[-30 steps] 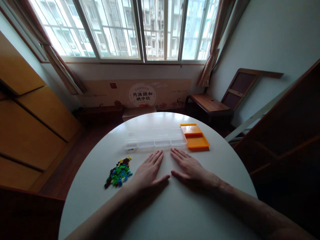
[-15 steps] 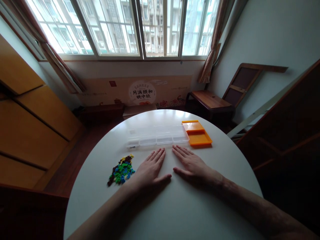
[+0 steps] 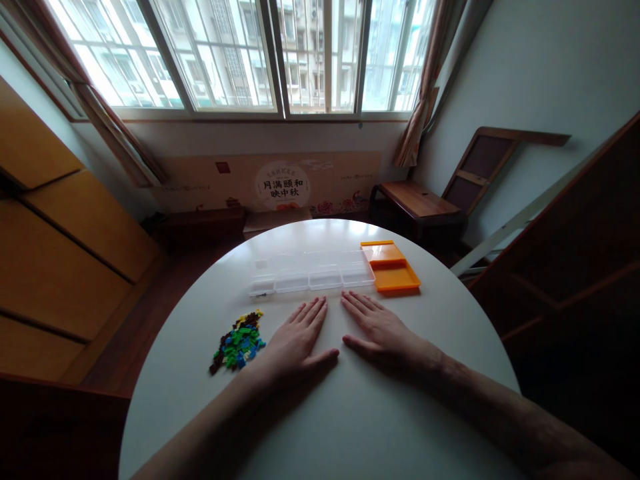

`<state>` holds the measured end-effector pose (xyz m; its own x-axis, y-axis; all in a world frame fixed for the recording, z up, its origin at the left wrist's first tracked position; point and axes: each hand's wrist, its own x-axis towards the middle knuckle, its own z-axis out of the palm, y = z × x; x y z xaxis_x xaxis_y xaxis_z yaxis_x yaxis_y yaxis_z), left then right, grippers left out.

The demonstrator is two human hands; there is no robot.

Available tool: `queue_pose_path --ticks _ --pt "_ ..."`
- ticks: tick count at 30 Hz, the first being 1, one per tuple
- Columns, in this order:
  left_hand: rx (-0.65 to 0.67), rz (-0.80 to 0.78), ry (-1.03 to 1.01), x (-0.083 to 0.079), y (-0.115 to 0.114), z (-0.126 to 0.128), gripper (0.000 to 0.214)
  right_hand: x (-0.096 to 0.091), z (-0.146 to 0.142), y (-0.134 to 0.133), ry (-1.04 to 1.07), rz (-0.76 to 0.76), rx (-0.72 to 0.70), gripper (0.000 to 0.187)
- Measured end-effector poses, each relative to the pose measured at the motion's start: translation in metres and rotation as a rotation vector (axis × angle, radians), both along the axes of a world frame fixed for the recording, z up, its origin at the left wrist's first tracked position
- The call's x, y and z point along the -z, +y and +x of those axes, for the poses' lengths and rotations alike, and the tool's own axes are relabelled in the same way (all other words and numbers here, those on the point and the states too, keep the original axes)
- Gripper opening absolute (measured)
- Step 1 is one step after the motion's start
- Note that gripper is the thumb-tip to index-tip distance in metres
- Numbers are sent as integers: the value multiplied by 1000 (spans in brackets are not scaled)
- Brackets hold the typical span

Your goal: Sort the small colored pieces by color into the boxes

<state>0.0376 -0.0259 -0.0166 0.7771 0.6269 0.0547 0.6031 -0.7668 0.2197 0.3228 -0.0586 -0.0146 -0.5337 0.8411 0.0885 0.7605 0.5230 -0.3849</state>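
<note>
My left hand (image 3: 299, 339) lies flat on the white round table (image 3: 345, 427), fingers stretched out and thumb toward the right. A pile of small plastic building bricks (image 3: 239, 343) in green, blue, dark brown and yellow is just left of it. My right hand (image 3: 377, 327) also rests flat, thumb pointing left, holding nothing. Beyond my fingertips stands a clear plastic compartment box (image 3: 327, 279), its lid folded open toward the back. An orange tray-like case (image 3: 397, 275) with a raised rim sits at the box's right end, also opened out.
A wooden folding chair (image 3: 420, 199) is behind the table at the right, by the wall. Wooden cabinets (image 3: 65, 267) stand to the left. A window (image 3: 235, 60) with curtains fills the far wall, above a printed banner (image 3: 215, 180).
The whole view has shifted slightly, so the table and things appear a little further left. My hands and the objects keep their places on the table.
</note>
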Motion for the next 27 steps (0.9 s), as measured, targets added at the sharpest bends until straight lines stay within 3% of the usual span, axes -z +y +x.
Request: queue_pose_path --ticks 8,14,17,20,24,27 --pt "-22 9 16 -5 -4 3 100 -2 -1 -1 5 8 -6 89" --pt "19 -2 -65 -38 -15 -15 77 0 2 0 100 58 -14 82" --pt "29 -13 -110 -52 -16 -42 72 2 5 -1 156 93 4 76" --pt "-13 2 -140 -55 -14 -81 71 2 6 -2 186 112 12 72" --pt "-132 83 -197 -45 -11 -138 84 0 4 -3 187 115 9 70" --pt "-180 118 -169 -33 -13 -165 104 -3 3 -4 173 111 13 70"
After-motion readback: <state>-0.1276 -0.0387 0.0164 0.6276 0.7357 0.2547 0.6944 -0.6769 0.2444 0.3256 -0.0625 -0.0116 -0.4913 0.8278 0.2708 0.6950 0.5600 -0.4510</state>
